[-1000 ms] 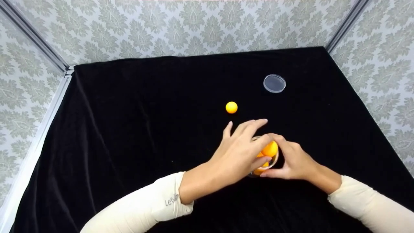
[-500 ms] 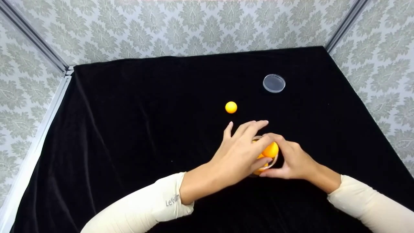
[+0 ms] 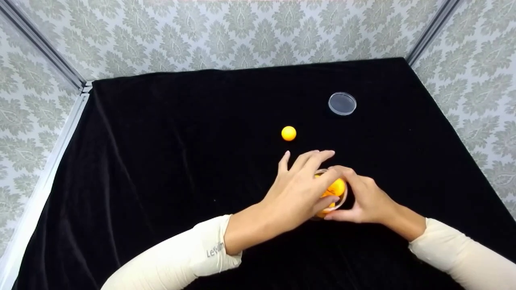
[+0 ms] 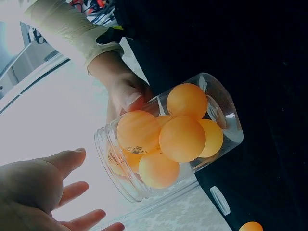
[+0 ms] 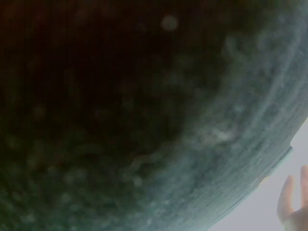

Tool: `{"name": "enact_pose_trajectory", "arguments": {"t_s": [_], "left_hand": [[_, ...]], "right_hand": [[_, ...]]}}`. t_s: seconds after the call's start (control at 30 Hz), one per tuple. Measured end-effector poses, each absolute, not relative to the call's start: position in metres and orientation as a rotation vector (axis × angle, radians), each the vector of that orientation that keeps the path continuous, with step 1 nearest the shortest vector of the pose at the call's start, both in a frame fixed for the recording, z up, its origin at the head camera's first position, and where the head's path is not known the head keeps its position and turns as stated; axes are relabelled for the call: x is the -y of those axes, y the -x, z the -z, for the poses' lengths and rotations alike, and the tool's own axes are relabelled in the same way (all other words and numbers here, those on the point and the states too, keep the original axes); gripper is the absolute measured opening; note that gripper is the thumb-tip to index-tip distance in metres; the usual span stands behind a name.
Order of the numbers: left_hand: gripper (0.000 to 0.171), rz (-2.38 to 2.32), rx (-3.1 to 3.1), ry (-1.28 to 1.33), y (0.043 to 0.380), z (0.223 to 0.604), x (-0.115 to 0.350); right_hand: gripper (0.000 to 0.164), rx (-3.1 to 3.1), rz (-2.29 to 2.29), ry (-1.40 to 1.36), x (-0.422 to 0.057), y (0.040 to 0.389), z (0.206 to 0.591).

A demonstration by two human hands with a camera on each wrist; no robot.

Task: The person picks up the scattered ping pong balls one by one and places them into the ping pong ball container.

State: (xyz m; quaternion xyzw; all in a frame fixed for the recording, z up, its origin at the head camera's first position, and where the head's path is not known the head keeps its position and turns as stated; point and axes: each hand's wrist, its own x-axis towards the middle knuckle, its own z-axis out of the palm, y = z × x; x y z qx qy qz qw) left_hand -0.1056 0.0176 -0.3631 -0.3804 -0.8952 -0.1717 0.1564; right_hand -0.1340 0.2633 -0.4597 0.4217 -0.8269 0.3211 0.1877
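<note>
A clear screw-neck plastic jar (image 4: 219, 103) holds several orange ping-pong balls (image 4: 182, 139); its lid is off. My right hand (image 3: 369, 201) grips the jar from the right side, thumb and fingers around its wall. Over the jar's mouth, my left hand (image 3: 296, 187) is spread with fingers apart. The left wrist view shows this left hand (image 4: 33, 192) just off the threaded rim, nothing between its fingers. From above, the left hand covers part of the opening. The right wrist view is mostly a dark, blurred close surface, with left fingertips (image 5: 286, 197) at its lower right edge.
One loose orange ball (image 3: 288, 133) lies on the black cloth (image 3: 181, 141), beyond the hands. A clear round lid (image 3: 342, 104) lies farther back to the right. Patterned walls (image 3: 262, 36) and metal frame rails (image 3: 433, 32) border the table.
The topmost ball in the jar has turned and settled slightly, and a dark marking shows near it. Both hands, the loose ball and the lid stay in place.
</note>
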Motion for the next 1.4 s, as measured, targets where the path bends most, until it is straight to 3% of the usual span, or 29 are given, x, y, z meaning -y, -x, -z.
{"name": "enact_pose_trajectory", "arguments": {"t_s": [0.43,0.8,1.4], "left_hand": [[0.049,0.502,2.536,1.097,0.108,0.365,-0.017],[0.038,0.538,2.535,1.072,0.117,0.360,-0.017],[0.043,0.621,2.696,0.690,0.195,0.376,-0.007]], "right_hand": [[0.099,2.336,-0.899,-1.176,-0.263,0.134,0.457],[0.101,2.328,-0.909,-1.196,-0.264,0.136,0.455],[0.105,2.366,-0.892,-1.158,-0.263,0.133,0.458]]}}
